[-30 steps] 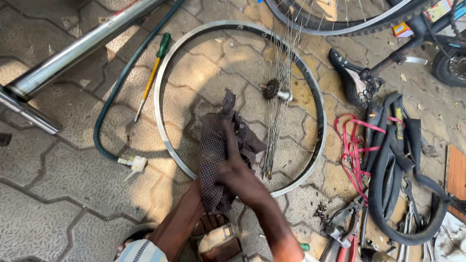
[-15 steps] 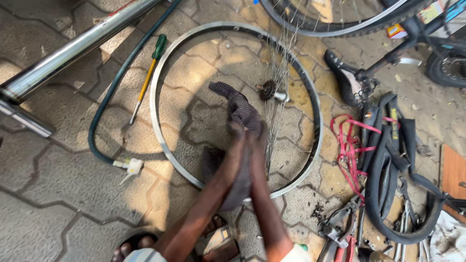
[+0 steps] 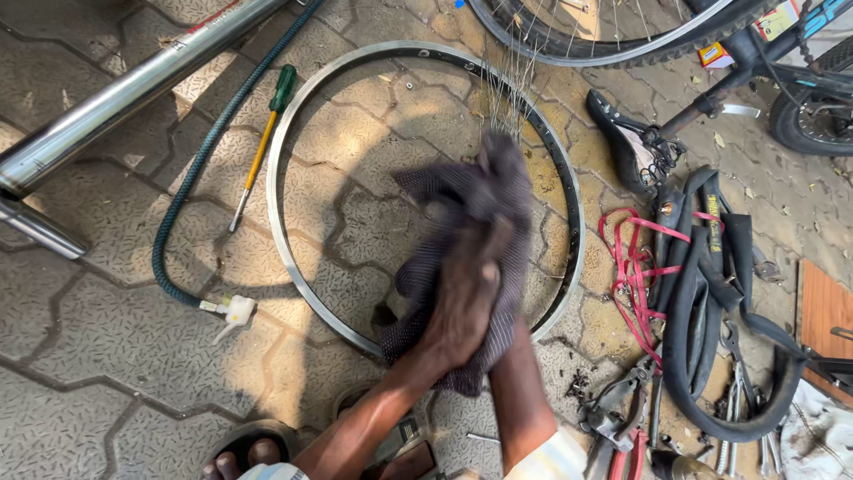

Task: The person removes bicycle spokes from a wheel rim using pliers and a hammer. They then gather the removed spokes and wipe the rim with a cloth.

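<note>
The stone floor [image 3: 107,356] held a metal wheel ring [image 3: 293,267], a screwdriver [image 3: 262,147], a green hose [image 3: 191,191] and black rubber tubes [image 3: 702,320].

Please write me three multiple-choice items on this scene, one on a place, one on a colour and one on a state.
1. Where does the screwdriver lie?
A. Just outside the bare wheel rim, on its left in the picture
B. On the bicycle saddle
C. Across the person's foot

2. What colour is the screwdriver's handle?
A. Red
B. Green
C. White

3. How is the dark cloth held?
A. It lies flat, untouched
B. It hangs from the steel tube
C. It is bunched in the person's hands

Answers:
1. A, since it lies on the paving between the rim and the green hose.
2. B, the handle is green above a yellow shaft.
3. C, the left hand clasps the cloth; the right forearm runs up beneath it, that hand hidden.
</note>
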